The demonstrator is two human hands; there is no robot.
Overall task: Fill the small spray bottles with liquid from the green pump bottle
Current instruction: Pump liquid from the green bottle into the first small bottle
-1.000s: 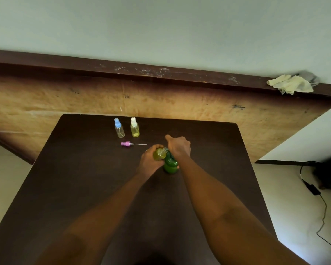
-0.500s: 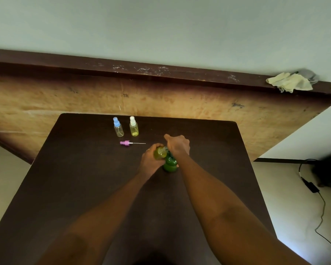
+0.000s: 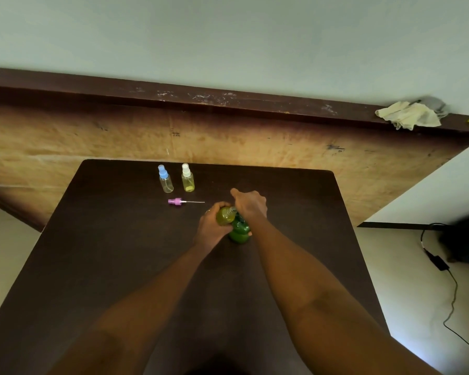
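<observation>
The green pump bottle (image 3: 239, 231) stands on the dark table (image 3: 114, 253) near its middle. My right hand (image 3: 251, 203) sits on top of it, fingers curled over the pump head, which is hidden. My left hand (image 3: 211, 226) grips a small uncapped bottle (image 3: 224, 215) holding yellow-green liquid, held against the pump's spout. Farther back stand two capped spray bottles: one with a blue cap (image 3: 165, 179), nearly clear, and one with a white cap (image 3: 187, 177) holding yellowish liquid. A pink spray cap with its thin tube (image 3: 177, 201) lies flat between them and my hands.
A wooden board with a dark top ledge (image 3: 228, 101) rises behind the table. A pale cloth (image 3: 409, 115) lies on the ledge at the right. A black cable and adapter (image 3: 439, 262) trail on the floor to the right.
Both hands stay on the pump bottle and the small bottle with almost no movement; only the view has shifted slightly.
</observation>
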